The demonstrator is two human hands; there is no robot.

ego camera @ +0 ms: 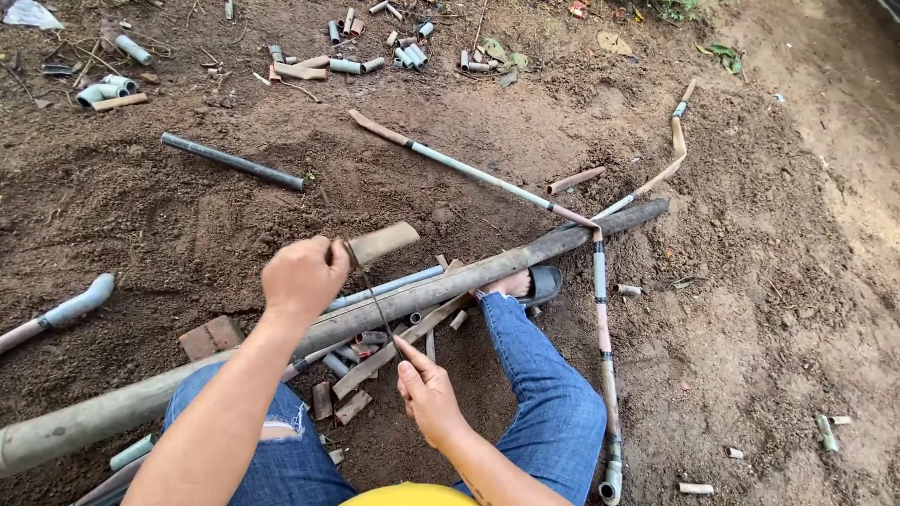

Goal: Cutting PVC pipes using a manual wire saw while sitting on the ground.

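Two bare hands work over a long, mud-coated pipe (375,314) that lies on the soil (769,281); its long axis runs diagonally, from the lower left of the view up to the upper right, where its far end points toward a tangle of thin pipes. The left hand (302,276) is closed in a fist around the handle end of a thin saw blade (375,300), just above the long pipe. The right hand (427,394) pinches the blade's lower end between thumb and fingers, on the near side of the pipe. So held, the blade crosses the long pipe nearly at right angles, its own axis running from upper left to lower right. A short tan tube piece (382,242) sits just beyond the left fist, angled up to the right. Both legs, in blue jeans (544,384), flank the work, and a sandalled foot (530,283) rests against the long pipe. Short cut pipe pieces (361,361) lie beneath the pipe between the legs. A dark pipe (232,161) lies well apart at upper left, and a brick (211,337) sits beside the left knee.
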